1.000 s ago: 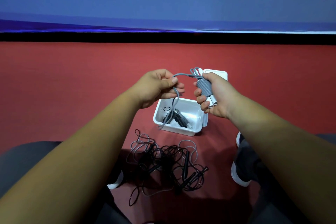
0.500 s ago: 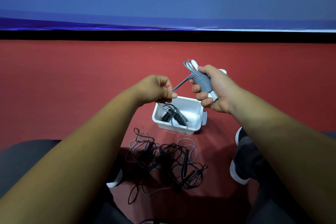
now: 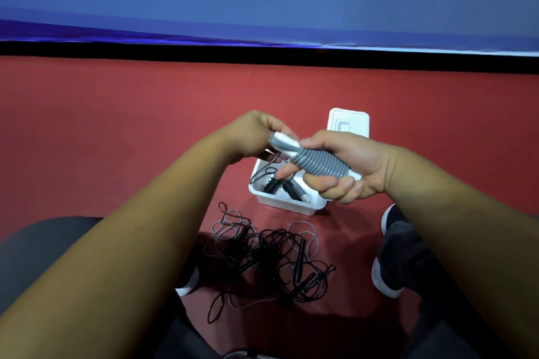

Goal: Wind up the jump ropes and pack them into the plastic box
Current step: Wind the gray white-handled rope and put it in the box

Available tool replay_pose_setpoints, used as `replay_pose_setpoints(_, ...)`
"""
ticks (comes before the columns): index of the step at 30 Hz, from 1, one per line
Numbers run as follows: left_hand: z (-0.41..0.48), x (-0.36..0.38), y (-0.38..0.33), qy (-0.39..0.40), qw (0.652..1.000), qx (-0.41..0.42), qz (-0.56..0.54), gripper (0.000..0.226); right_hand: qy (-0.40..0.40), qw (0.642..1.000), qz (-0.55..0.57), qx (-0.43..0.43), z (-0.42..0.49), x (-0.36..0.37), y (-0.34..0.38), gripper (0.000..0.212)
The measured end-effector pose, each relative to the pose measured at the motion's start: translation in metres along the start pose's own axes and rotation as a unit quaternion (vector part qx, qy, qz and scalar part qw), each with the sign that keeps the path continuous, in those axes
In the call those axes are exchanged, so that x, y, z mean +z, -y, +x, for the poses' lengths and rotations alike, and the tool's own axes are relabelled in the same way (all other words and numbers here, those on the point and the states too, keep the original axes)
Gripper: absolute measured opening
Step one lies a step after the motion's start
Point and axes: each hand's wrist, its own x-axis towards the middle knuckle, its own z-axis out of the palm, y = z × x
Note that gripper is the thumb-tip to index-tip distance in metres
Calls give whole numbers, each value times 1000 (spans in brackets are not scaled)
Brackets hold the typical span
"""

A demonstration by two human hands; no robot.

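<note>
- The grey jump rope sits at the centre of the frame, held in the air just above the plastic box. Its cord lies in tight turns round the pale handles, so the winding of this one looks all but finished.
- The right grip is closed round the coiled middle of the bundle, thumb on top and fingers curled underneath.
- The left grip pinches the pale handle end that sticks out of the bundle toward the left. Whether it is tucking in the cord's tail I cannot tell.
- The box stands open on the red floor, right below the hands. Inside it lies a wound black rope, at least one and perhaps two.
- The lid lies on the floor beyond the box, its near edge hidden behind the right grip.
- At lower centre, a loose tangle of ropes, black and grey, lies unwound on the floor between the shoes. How many are in it cannot be counted.
- My judgement is that the task is partly done. The grey bundle has yet to go into the box, the tangle must be separated, wound and packed, and the lid perhaps fitted.
</note>
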Motion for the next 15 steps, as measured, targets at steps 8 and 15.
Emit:
replay_pose_setpoints(8, 7, 3, -9, -44, 998, 34, 23, 5, -61, 992, -49, 99, 17, -2, -15, 35)
replay_pose_setpoints(15, 15, -3, -17, -85, 955, 100, 266, 10, -251, 968, -13, 24, 25, -13, -18, 39)
